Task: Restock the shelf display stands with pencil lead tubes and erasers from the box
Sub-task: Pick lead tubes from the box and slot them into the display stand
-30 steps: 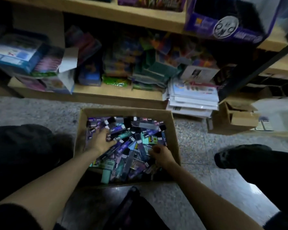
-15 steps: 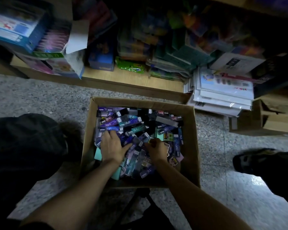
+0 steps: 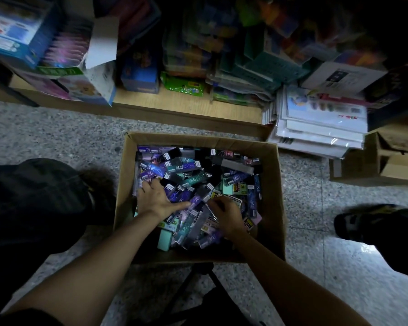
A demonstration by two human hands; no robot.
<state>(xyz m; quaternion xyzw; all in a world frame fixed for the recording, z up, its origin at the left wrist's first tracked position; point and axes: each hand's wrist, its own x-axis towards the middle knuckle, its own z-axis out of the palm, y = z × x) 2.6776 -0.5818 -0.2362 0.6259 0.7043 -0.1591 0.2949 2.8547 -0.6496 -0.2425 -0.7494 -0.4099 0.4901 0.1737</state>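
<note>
A plain corrugated cardboard box (image 3: 272, 184) sits on the speckled stone floor (image 3: 57, 137), heaped with slim glossy pencil lead tubes (image 3: 189, 165) in purple, teal and black and a few smooth mint erasers (image 3: 164, 241). The left hand (image 3: 158, 201) lies flat on the pile with its fingers spread. The right hand (image 3: 224, 215) curls its fingers into the tubes, though in the dim light I cannot tell if they grip one.
</note>
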